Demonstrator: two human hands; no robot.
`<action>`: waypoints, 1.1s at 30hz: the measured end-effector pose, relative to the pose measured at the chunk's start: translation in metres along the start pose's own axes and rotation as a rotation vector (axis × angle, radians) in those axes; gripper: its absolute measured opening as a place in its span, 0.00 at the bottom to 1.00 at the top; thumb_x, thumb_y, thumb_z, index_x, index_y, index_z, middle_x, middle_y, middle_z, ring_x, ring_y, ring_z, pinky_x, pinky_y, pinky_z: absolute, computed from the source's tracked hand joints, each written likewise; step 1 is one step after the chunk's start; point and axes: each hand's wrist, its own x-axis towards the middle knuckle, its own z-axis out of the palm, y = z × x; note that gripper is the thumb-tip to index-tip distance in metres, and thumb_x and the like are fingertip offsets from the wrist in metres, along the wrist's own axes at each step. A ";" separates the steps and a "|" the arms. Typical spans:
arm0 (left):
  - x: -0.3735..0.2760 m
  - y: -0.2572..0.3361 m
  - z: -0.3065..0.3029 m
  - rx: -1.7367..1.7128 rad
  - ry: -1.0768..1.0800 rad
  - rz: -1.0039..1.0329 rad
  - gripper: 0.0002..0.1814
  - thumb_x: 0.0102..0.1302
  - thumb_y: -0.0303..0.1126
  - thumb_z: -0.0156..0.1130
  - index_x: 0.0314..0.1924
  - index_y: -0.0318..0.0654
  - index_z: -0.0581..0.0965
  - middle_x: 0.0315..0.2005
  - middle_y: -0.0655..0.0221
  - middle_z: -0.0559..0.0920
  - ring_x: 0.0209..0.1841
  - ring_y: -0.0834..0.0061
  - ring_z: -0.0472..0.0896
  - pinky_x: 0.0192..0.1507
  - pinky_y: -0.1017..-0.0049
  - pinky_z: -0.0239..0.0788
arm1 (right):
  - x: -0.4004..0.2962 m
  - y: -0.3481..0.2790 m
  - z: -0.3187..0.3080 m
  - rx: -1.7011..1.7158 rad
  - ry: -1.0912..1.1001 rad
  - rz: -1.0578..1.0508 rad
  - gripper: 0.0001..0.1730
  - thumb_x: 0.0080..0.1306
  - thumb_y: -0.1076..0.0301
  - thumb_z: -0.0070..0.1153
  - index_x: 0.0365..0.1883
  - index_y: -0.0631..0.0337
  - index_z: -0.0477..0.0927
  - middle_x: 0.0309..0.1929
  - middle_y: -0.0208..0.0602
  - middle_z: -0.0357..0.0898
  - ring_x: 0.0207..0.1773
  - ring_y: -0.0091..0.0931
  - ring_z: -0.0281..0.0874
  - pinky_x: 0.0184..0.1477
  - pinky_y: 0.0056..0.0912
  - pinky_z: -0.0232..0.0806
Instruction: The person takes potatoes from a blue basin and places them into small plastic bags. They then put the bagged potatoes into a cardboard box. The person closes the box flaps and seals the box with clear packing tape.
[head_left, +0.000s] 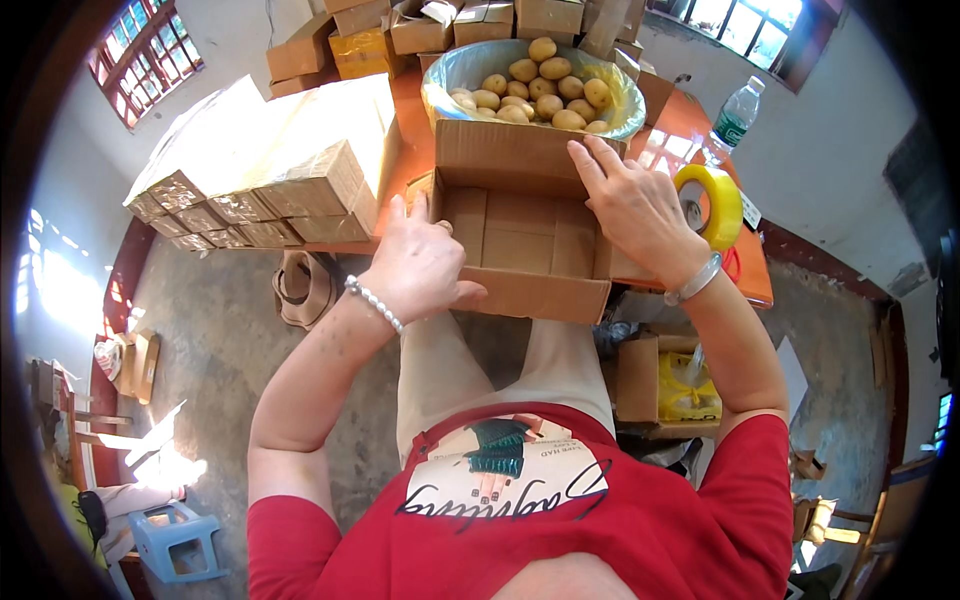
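An empty cardboard box (525, 292) stands with its top open at the front edge of the orange table (411, 97). My left hand (420, 259) is at the box's left side, fingers extended over its left flap and thumb near the front wall. My right hand (637, 202) rests its fingertips on the raised far flap, near the right corner. Behind the box is a wide basin (634, 112) lined with plastic and filled with potatoes (541, 88). A yellow roll of packing tape (724, 210) stands just right of my right hand.
Taped cartons (315, 180) are stacked on the table's left. A plastic water bottle (735, 120) stands at the right, and more cardboard boxes (484, 22) are piled behind the basin. On the floor are an open carton (637, 379) with a yellow bag and a blue plastic stool (176, 540).
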 end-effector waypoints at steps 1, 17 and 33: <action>-0.003 0.002 0.002 0.011 0.037 0.004 0.28 0.54 0.62 0.62 0.30 0.43 0.87 0.31 0.62 0.83 0.59 0.49 0.69 0.59 0.52 0.55 | -0.001 0.000 0.001 -0.005 0.037 -0.010 0.27 0.54 0.77 0.55 0.55 0.66 0.72 0.51 0.45 0.74 0.39 0.33 0.80 0.32 0.35 0.74; 0.023 0.008 0.006 -0.090 0.117 -0.096 0.26 0.59 0.59 0.61 0.26 0.40 0.85 0.25 0.62 0.84 0.49 0.59 0.75 0.57 0.55 0.56 | 0.035 0.040 0.040 -0.122 -0.328 -0.040 0.04 0.56 0.72 0.57 0.29 0.59 0.81 0.30 0.39 0.82 0.39 0.35 0.82 0.41 0.38 0.68; -0.029 0.023 0.036 -0.432 1.053 -0.137 0.15 0.63 0.36 0.64 0.44 0.34 0.78 0.41 0.57 0.81 0.47 0.60 0.78 0.56 0.57 0.63 | -0.123 0.001 -0.002 0.534 0.380 0.384 0.07 0.59 0.80 0.59 0.37 0.67 0.81 0.37 0.45 0.82 0.39 0.41 0.81 0.41 0.36 0.73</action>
